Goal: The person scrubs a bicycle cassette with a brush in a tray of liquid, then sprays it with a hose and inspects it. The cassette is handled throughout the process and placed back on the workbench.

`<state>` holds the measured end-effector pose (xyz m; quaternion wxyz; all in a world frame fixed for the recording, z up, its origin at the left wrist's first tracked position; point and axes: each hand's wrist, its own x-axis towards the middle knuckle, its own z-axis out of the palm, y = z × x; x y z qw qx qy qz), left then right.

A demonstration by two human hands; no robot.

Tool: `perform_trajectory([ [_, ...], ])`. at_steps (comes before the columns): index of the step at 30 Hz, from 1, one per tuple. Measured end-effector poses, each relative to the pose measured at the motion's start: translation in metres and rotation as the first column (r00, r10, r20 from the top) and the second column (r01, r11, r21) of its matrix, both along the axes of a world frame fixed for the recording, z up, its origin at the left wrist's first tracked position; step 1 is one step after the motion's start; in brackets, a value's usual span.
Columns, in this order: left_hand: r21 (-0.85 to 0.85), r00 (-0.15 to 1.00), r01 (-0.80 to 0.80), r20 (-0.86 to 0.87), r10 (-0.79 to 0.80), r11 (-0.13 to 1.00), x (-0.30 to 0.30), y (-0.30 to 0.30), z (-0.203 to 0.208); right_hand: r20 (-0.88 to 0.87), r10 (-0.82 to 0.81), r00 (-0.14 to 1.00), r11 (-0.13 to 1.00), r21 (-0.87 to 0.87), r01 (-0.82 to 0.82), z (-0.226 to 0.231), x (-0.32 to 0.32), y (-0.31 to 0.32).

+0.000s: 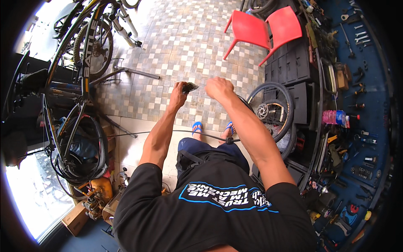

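Observation:
My left hand (178,95) is closed round a dark bicycle cassette (191,87), its toothed sprockets showing past the fingertips toward the right. A short gap to the right of it, my right hand (219,87) is held up with the fingers curled in. Whatever those fingers hold, if anything, is hidden. Both arms reach forward above the tiled floor (168,50). A thin black cable (176,131) runs across in front of my waist, below both hands.
On the left stands a black and yellow bicycle frame (87,69). A bicycle wheel (289,105) leans at the right, beside dark drawers (289,63). Beyond it is a red chair (252,31). Tools hang on the blue board (357,84) at far right, near a pink bottle (331,117).

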<state>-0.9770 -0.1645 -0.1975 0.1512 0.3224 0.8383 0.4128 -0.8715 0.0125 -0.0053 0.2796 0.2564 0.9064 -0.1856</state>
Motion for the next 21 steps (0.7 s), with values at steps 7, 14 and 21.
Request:
perform_trajectory([
  [7,0.013,1.000,0.025,-0.012,-0.025,1.000,-0.001,-0.005,0.004,0.073,0.004,0.997,0.999,-0.049,-0.001,0.008,0.009,0.006],
  [14,0.044,0.997,0.069,-0.022,-0.069,0.997,0.000,-0.003,0.005,0.093,-0.011,0.996,0.996,-0.085,0.019,0.004,0.016,0.013],
  [21,0.061,0.996,0.089,-0.027,-0.087,0.994,0.000,-0.004,0.001,0.148,0.019,0.989,0.998,-0.055,-0.011,0.008,0.015,0.008],
])
